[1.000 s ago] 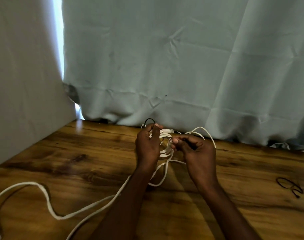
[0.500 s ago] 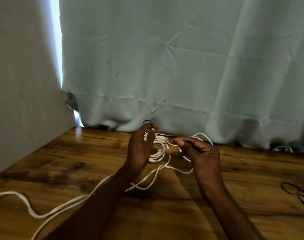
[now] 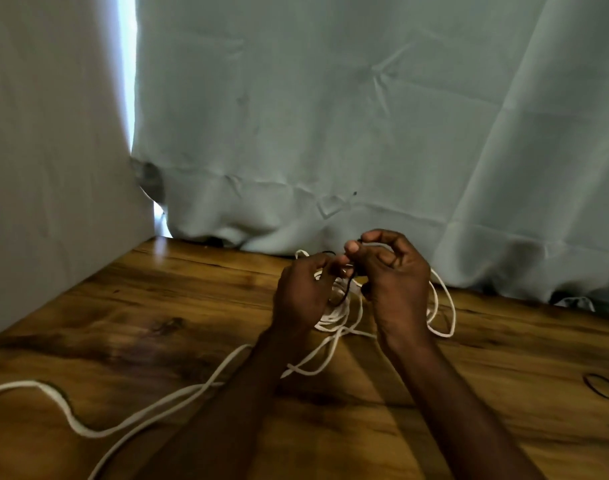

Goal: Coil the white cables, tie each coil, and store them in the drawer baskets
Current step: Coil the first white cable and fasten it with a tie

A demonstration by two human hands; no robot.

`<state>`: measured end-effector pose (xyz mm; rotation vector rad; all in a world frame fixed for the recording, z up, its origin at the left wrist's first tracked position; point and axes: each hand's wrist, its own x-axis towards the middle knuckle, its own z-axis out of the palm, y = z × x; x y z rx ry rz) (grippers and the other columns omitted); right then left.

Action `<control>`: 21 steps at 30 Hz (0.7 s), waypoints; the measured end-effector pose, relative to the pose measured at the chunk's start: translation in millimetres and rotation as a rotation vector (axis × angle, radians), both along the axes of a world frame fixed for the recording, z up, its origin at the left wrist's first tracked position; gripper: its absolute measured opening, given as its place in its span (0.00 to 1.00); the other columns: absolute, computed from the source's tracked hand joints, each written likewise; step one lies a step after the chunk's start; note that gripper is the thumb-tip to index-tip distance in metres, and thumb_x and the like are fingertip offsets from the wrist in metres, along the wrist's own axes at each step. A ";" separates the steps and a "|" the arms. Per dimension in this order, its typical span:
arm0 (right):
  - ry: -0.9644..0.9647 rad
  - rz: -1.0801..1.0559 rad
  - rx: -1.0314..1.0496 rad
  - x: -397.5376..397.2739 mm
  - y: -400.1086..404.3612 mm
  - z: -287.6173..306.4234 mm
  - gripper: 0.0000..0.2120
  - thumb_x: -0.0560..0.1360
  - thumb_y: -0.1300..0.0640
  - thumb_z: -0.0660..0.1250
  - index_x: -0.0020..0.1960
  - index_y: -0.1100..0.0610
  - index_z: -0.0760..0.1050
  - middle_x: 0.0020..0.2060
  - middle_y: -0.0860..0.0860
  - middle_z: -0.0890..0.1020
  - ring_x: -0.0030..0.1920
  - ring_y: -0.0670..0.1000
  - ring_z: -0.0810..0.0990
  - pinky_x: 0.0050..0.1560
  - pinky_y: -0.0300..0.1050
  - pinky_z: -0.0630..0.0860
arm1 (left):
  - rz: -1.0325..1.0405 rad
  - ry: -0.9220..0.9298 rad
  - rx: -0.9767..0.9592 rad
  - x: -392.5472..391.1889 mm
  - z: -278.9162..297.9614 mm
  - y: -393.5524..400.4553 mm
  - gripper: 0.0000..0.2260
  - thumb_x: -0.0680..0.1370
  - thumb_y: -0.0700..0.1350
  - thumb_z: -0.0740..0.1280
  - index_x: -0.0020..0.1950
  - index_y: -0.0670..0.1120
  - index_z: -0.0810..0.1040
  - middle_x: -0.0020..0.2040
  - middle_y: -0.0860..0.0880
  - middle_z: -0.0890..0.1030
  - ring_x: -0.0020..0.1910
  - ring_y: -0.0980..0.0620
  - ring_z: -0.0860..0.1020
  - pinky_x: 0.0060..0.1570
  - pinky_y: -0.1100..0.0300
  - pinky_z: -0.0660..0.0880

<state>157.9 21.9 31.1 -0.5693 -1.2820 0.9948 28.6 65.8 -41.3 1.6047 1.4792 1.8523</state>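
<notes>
Head view: left hand (image 3: pixel 301 296) and right hand (image 3: pixel 393 271) pinching black tie (image 3: pixel 346 289) over white cable (image 3: pixel 334 315); slack trailing near-left across table (image 3: pixel 157 306).

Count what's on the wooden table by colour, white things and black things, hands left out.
White: 1, the cable, part coiled between the hands and trailing left.
Black: 2, a tie at the coil and a loop lying at the right edge.
Total: 3
</notes>
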 end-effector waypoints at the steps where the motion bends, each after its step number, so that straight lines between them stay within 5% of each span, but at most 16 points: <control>1: 0.015 -0.007 0.001 -3.1 3.7 -3.1 0.11 0.76 0.67 0.74 0.56 0.67 0.76 0.37 0.62 0.86 0.33 0.50 0.84 0.30 0.36 0.75 | -0.010 0.032 0.001 0.4 0.4 -1.0 0.13 0.79 0.60 0.62 0.52 0.56 0.83 0.41 0.54 0.85 0.41 0.50 0.84 0.41 0.41 0.82; 6: -0.024 -0.150 -0.017 5.0 21.3 -36.3 0.02 0.77 0.68 0.72 0.48 0.65 0.83 0.33 0.56 0.85 0.33 0.47 0.82 0.36 0.38 0.77 | 0.020 0.210 0.065 3.6 5.0 -10.3 0.10 0.84 0.55 0.61 0.55 0.55 0.81 0.45 0.58 0.84 0.47 0.58 0.82 0.48 0.50 0.79; 10: -0.055 -0.145 -0.132 9.9 23.6 -48.3 0.07 0.78 0.66 0.71 0.45 0.58 0.85 0.30 0.51 0.83 0.29 0.45 0.79 0.32 0.38 0.75 | 0.026 0.232 0.053 5.3 9.0 -10.1 0.13 0.83 0.57 0.59 0.54 0.54 0.81 0.43 0.56 0.84 0.44 0.57 0.82 0.47 0.49 0.79; 14: -0.088 -0.118 -0.062 6.3 20.4 -42.9 0.06 0.77 0.68 0.72 0.50 0.60 0.84 0.38 0.55 0.87 0.35 0.47 0.83 0.37 0.39 0.79 | 0.036 0.198 0.079 4.8 9.5 -9.6 0.09 0.83 0.53 0.61 0.55 0.55 0.79 0.47 0.58 0.84 0.46 0.57 0.83 0.49 0.49 0.79; 21: -0.092 -0.128 -0.030 20.1 19.8 -21.7 0.05 0.78 0.68 0.69 0.50 0.64 0.83 0.31 0.56 0.81 0.27 0.43 0.75 0.28 0.33 0.70 | 0.158 -0.054 -0.050 -25.0 13.0 -2.3 0.21 0.70 0.60 0.57 0.44 0.49 0.83 0.42 0.53 0.85 0.45 0.52 0.83 0.50 0.46 0.79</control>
